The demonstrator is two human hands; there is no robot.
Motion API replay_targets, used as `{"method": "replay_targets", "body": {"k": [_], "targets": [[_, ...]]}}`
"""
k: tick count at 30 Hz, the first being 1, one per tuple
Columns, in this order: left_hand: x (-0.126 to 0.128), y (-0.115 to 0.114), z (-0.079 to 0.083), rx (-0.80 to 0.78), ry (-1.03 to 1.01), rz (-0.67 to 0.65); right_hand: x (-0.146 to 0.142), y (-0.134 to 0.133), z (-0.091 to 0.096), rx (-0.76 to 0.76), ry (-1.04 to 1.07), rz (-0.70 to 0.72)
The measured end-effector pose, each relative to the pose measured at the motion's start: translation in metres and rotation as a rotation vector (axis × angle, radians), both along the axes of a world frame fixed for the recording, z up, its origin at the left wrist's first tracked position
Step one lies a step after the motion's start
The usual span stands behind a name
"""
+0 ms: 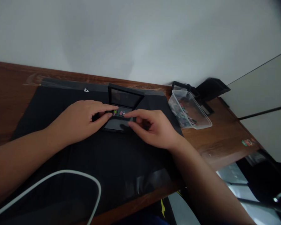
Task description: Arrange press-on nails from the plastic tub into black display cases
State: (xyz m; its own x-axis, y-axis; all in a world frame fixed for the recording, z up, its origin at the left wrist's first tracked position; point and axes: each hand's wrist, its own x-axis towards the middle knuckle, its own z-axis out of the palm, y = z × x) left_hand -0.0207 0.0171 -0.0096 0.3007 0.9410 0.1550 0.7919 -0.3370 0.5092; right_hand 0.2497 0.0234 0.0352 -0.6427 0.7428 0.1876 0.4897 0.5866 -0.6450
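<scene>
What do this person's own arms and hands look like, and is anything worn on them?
The left hand and right hand show no gloves, rings or watch. The left arm and right arm are bare, without visible sleeves or clear markings. A white cable curves nearby, with no visible attachment to either.

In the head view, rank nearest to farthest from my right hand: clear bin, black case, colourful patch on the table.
1. Black case, immediately left of your right hand.
2. Clear bin, to the right.
3. Colourful patch, farther right on the table.
</scene>
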Motion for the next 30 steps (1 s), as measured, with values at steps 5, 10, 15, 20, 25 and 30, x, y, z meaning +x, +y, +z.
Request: {"method": "replay_targets", "body": {"k": [5, 10, 15, 20, 25, 30], "targets": [[0.002, 0.000, 0.001, -0.007, -0.001, 0.024, -0.015, 0.009, -0.014, 0.092, -0.327, -0.153], [0.002, 0.001, 0.001, 0.006, -0.009, 0.018, -0.022, 0.010, -0.017, 0.049, -0.299, -0.239], [0.003, 0.001, 0.000, 0.001, -0.013, 0.016, -0.025, 0.013, -0.021, 0.018, -0.234, -0.312], [0.004, 0.001, 0.001, -0.008, -0.021, 0.016, -0.025, 0.019, -0.022, -0.080, -0.167, -0.305], [0.004, 0.001, 0.002, -0.012, -0.007, 0.012, -0.025, 0.020, -0.019, -0.076, -0.202, -0.251], [0.003, 0.001, 0.001, -0.007, -0.010, 0.014, -0.021, 0.020, -0.021, -0.023, -0.161, -0.241]]}}
